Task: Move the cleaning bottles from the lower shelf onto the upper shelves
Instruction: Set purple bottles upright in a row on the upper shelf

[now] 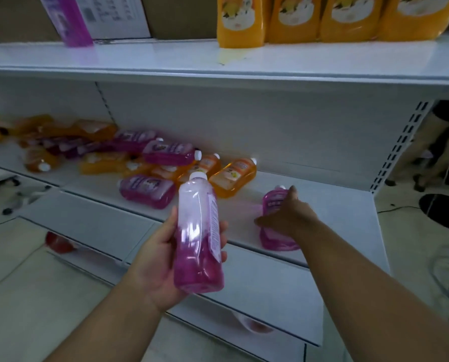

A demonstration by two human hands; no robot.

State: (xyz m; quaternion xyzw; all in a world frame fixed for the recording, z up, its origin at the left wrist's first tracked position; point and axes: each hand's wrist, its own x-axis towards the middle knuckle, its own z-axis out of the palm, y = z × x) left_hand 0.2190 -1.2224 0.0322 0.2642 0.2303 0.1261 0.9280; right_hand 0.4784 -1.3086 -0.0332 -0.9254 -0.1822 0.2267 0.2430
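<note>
On the lower shelf (pixel 322 205), the right hand (pixel 288 218) lies over a lone purple bottle (pixel 275 226), seemingly closing round it. Nearer the camera, the left hand (pixel 163 259) grips a second purple bottle (pixel 198 236) cap-up, ready for the upper shelf (pixel 165 58).

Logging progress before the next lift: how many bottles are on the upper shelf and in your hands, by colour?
Orange plastic bottles standing on the upper white shelf: 4
Standing purple plastic bottle there: 1
Held purple bottle in left hand: 1
Lying purple bottle on lower shelf, gripped by right hand: 1
Total: 7
</note>
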